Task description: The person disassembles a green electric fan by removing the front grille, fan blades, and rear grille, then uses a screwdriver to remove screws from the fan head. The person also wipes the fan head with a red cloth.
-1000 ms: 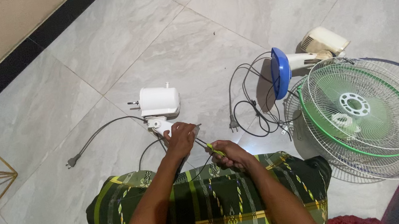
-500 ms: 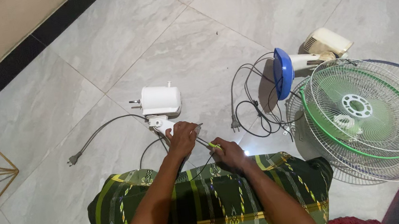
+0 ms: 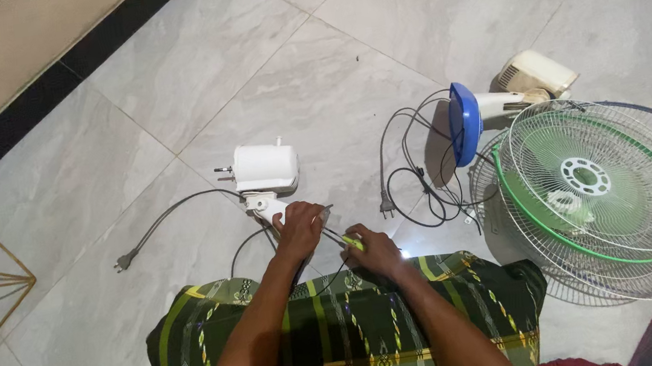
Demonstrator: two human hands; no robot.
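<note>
Both hands have edged closer together since earlier. Left hand (image 3: pixel 299 228) grips the fan neck (image 3: pixel 271 207) below the white motor (image 3: pixel 264 167) on the floor (image 3: pixel 311 82); right hand (image 3: pixel 374 251) is closed round a screwdriver (image 3: pixel 342 241).

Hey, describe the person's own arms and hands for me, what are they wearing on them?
Both forearms are bare, with no sleeves in view. The left hand and right hand wear no gloves, and no watch, bracelet or ring can be made out at this size. Beneath the arms lies a dark green patterned cloth with yellow stripes, worn over the lap.
</note>
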